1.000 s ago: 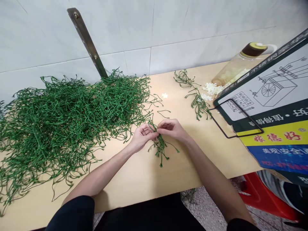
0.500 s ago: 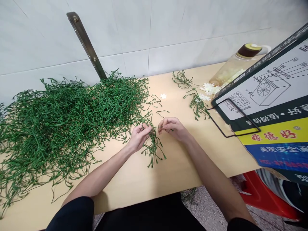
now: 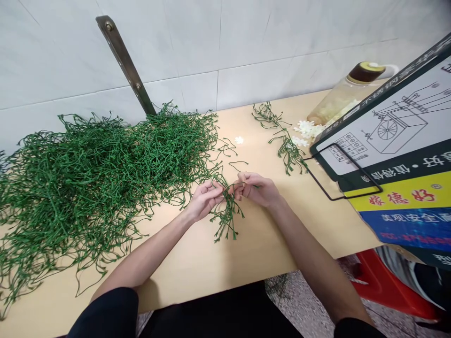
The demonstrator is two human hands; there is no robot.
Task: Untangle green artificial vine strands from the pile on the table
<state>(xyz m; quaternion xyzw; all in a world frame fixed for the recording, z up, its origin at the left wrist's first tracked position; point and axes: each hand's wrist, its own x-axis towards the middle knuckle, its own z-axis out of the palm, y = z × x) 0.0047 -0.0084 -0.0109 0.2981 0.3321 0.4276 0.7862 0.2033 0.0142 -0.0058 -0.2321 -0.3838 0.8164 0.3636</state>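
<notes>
My left hand (image 3: 205, 199) and my right hand (image 3: 255, 188) meet over the middle of the pale wooden table (image 3: 218, 263). Both pinch a small bunch of green plastic stems (image 3: 227, 218), whose ends hang down below my fingers toward the table. The fingers of both hands are curled shut around the stems' upper part. A big tangled heap of the same green stems (image 3: 91, 164) lies just to the left of my left hand.
A second small cluster of green stems (image 3: 287, 148) lies at the back right, beside several small white flowers (image 3: 306, 129) and a lying bottle (image 3: 347, 94). A printed cardboard box (image 3: 398, 155) with a black wire handle overhangs the table's right side. A metal bracket (image 3: 127, 63) leans on the tiled wall.
My hands drew a little apart half a second ago, then came together again. The stem bunch swung slightly left and hangs a bit lower.
</notes>
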